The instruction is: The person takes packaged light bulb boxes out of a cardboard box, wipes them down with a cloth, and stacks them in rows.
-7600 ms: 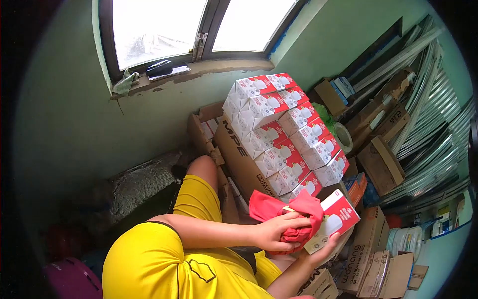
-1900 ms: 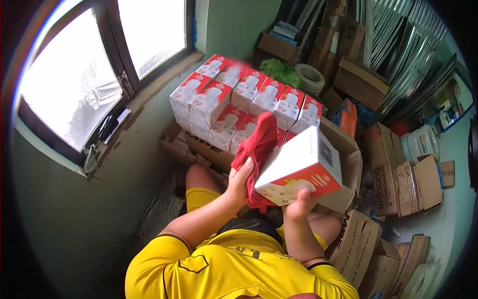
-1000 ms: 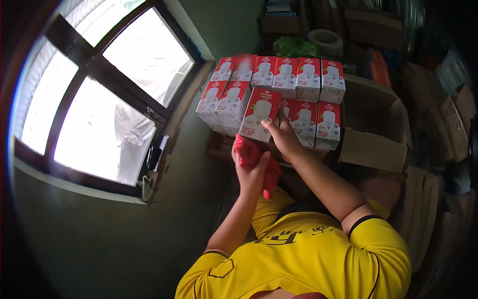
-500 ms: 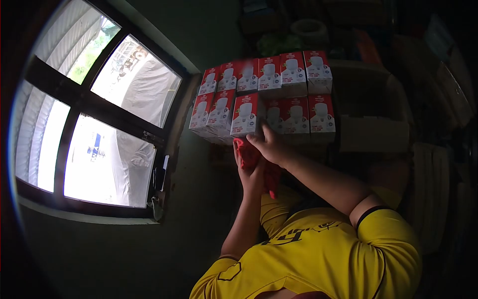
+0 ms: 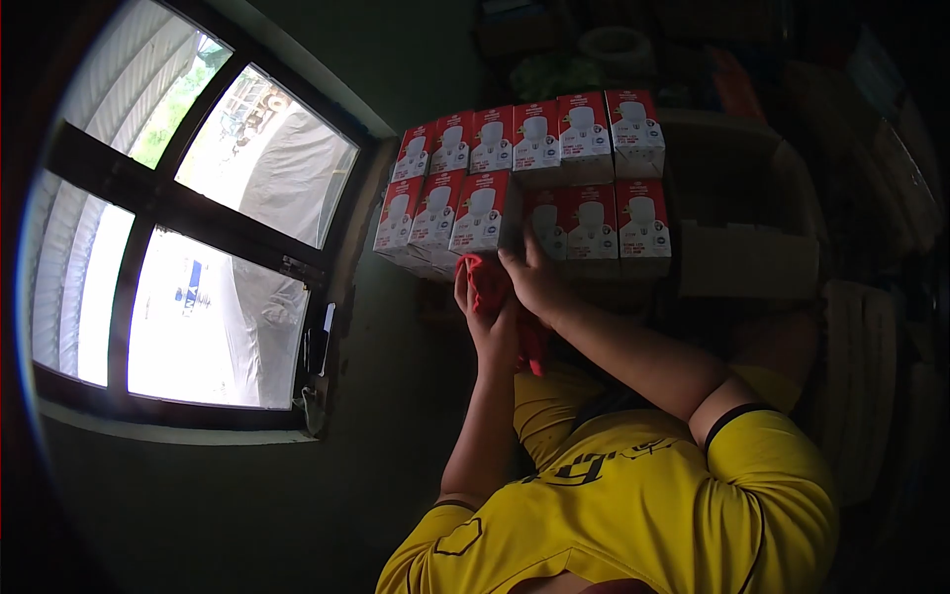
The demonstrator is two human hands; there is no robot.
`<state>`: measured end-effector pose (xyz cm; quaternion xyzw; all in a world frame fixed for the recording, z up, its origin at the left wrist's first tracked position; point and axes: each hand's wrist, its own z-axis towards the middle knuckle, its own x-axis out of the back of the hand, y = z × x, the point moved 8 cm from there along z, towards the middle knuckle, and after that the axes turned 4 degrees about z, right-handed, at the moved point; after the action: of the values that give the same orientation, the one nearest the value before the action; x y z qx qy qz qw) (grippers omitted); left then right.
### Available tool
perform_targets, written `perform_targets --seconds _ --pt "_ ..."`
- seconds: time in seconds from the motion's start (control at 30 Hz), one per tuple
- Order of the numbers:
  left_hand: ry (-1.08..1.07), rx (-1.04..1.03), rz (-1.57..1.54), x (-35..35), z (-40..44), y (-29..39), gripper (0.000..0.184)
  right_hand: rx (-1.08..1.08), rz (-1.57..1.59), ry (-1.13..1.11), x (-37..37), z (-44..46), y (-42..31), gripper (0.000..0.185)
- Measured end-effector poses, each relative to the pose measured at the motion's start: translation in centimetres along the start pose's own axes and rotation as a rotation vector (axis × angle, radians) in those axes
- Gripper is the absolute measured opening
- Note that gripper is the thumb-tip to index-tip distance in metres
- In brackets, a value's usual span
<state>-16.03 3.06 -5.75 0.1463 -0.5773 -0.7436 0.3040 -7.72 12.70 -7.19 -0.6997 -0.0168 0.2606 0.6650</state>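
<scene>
My left hand is closed round a bunched red cloth, just below the front row of boxes. Beside it, my right hand has its fingers stretched upward and thumb apart, close to the lower right corner of a red and white box. That box stands third from the left in the front row, with a dark gap on its right side. More boxes of the same kind, such as the front right one, stand in two rows. Whether my right fingers touch the box is hard to tell.
An open cardboard carton lies right of the boxes, in shadow. The window fills the left side, with dark items on its sill. Behind the boxes are a pale roll and a dim green bag.
The box that was between my hands now stands in the front row, slightly farther back than half a second ago. My right hand has loosened from it; the cloth stays in my left.
</scene>
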Motion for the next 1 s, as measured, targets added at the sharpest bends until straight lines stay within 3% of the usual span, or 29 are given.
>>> perform_targets --seconds 0.2,0.43,0.5,0.6,0.63,0.73,0.77,0.83,0.93,1.0 --pt "0.002 -0.014 0.032 -0.7 0.4 -0.3 0.057 -0.092 0.166 -0.108 -0.6 -1.4 -0.9 0.071" --pt "0.021 -0.051 0.144 -1.2 0.4 0.0 0.053 -0.021 0.039 -0.137 0.1 -3.3 -2.4 0.076" --pt "0.029 -0.04 0.033 -1.1 0.5 -0.3 0.052 0.06 -0.041 -0.136 1.2 -3.4 -3.0 0.074" --pt "0.047 0.013 -0.041 -1.5 0.1 0.3 0.052 -0.035 0.201 -0.242 2.6 -4.3 -4.2 0.068" --pt "0.039 0.042 -0.075 -1.7 -0.3 0.9 0.053 -0.022 0.236 -0.198 3.6 -4.8 -5.5 0.052" --pt "0.025 0.028 -0.151 -1.8 -0.7 1.6 0.044 0.019 0.137 -0.293 7.9 -4.4 -7.0 0.036" --pt "0.016 0.011 -0.172 -1.8 -1.1 3.1 0.041 0.135 0.012 -0.283 10.1 -4.0 -8.8 0.034" --pt "0.041 -0.132 -0.138 -1.8 -1.5 6.7 0.034 0.249 -0.036 -0.205 14.9 -3.5 -12.9 0.041" --pt "0.003 -0.116 -0.103 2.3 -2.2 4.5 0.038 0.38 0.024 0.182 25.7 -0.8 -15.5 0.044" --pt "0.101 -0.112 -0.097 4.6 -2.5 5.5 0.036 0.387 -0.001 0.396 33.1 1.7 -15.7 0.041"
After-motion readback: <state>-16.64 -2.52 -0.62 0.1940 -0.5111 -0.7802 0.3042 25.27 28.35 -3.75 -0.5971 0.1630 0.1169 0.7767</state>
